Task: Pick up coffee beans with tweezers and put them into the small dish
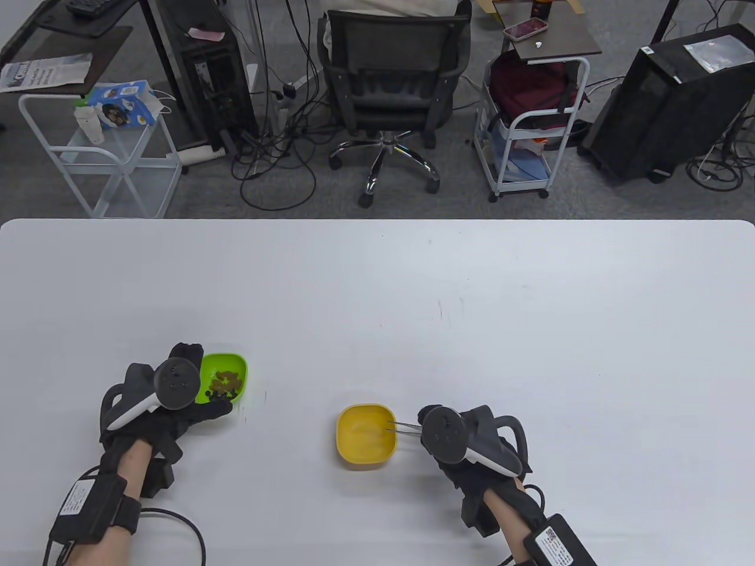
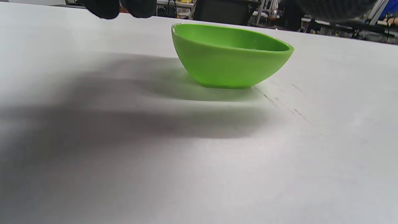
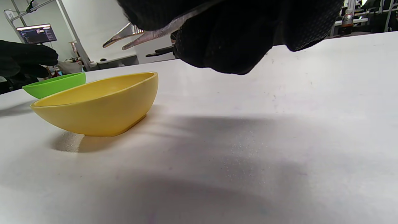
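Note:
A green dish (image 1: pixel 227 377) holding several coffee beans (image 1: pixel 223 384) sits at the table's left front. My left hand (image 1: pixel 177 401) rests around its near and left rim; in the left wrist view the green dish (image 2: pixel 230 59) shows from the side with my fingertips (image 2: pixel 124 7) at the top edge. A yellow dish (image 1: pixel 364 435) stands right of it and looks empty. My right hand (image 1: pixel 454 439) grips metal tweezers (image 1: pixel 404 427) whose tips reach over the yellow dish's right rim. In the right wrist view the tweezers (image 3: pixel 140 34) are slightly parted above the yellow dish (image 3: pixel 99 104), with nothing visible between the tips.
The white table (image 1: pixel 472 306) stretches far behind and to the right of the dishes. Beyond its far edge stand an office chair (image 1: pixel 392 88), two white carts (image 1: pixel 531 124) and computer towers on the floor.

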Motion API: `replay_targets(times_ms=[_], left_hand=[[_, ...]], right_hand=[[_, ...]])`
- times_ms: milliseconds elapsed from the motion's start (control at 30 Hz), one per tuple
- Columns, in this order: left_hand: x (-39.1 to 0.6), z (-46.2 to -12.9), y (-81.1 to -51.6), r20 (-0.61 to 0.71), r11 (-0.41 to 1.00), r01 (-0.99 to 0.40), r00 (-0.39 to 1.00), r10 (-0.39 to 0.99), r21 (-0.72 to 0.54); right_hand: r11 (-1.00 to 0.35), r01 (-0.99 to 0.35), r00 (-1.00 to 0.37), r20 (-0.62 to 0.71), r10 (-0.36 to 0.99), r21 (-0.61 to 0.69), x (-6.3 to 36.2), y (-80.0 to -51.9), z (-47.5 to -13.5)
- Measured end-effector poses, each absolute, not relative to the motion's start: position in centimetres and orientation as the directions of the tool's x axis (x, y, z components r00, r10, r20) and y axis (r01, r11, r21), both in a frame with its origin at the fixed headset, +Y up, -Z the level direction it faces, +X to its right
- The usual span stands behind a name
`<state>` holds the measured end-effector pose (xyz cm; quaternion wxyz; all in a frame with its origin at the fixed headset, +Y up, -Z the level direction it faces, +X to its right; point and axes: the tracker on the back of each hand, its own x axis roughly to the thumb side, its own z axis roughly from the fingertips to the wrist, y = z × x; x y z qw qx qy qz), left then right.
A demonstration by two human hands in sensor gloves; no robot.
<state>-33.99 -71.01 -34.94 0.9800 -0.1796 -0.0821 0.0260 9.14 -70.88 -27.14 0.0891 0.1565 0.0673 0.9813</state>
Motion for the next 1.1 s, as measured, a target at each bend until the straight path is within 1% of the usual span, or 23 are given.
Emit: replay_targets(times_ms=[167, 233, 333, 467, 633, 733, 833, 900, 1033, 1100], left_hand=[[-33.7, -37.0, -70.4, 0.192, 0.892, 0.096, 0.981, -0.011, -0.443], [-33.5, -37.4, -70.4, 0.211, 0.878, 0.147, 0.976, -0.054, -0.456], [-33.1, -37.6, -70.3, 0.235, 0.868, 0.186, 0.968, -0.083, -0.461], [-32.5, -37.8, -70.5, 0.247, 0.862, 0.168, 0.968, -0.052, -0.478], [-32.2, -38.3, -71.0, 0.256, 0.848, 0.206, 0.963, -0.087, -0.488], [-32.1, -38.7, -71.4, 0.245, 0.823, 0.212, 0.965, -0.091, -0.527], [-32.2, -38.8, -71.9, 0.253, 0.823, 0.224, 0.962, -0.101, -0.523], [-32.2, -38.9, -72.0, 0.259, 0.836, 0.233, 0.959, -0.113, -0.497], [-32.4, -38.9, -72.1, 0.248, 0.873, 0.165, 0.967, -0.052, -0.459], [-32.6, -38.8, -72.3, 0.254, 0.884, 0.157, 0.966, -0.045, -0.440]], right_hand=[[-0.972, -0.170, -0.933, 0.290, 0.212, 0.163, 9.4, -70.7, -27.2], [-0.971, -0.174, -0.933, 0.288, 0.215, 0.163, 9.5, -70.7, -27.2], [-0.971, -0.174, -0.933, 0.288, 0.215, 0.163, 9.5, -70.7, -27.3], [-0.970, -0.175, -0.933, 0.286, 0.218, 0.167, 9.5, -70.7, -27.3], [-0.970, -0.175, -0.935, 0.280, 0.218, 0.170, 9.6, -70.7, -27.3], [-0.966, -0.195, -0.930, 0.282, 0.237, 0.171, 9.6, -70.8, -27.3], [-0.966, -0.188, -0.932, 0.277, 0.233, 0.179, 9.6, -70.9, -27.4], [-0.967, -0.179, -0.936, 0.272, 0.224, 0.179, 9.7, -71.0, -27.5], [-0.964, -0.199, -0.931, 0.273, 0.243, 0.178, 9.8, -71.0, -27.5], [-0.960, -0.208, -0.927, 0.276, 0.254, 0.186, 9.8, -71.0, -27.5]])
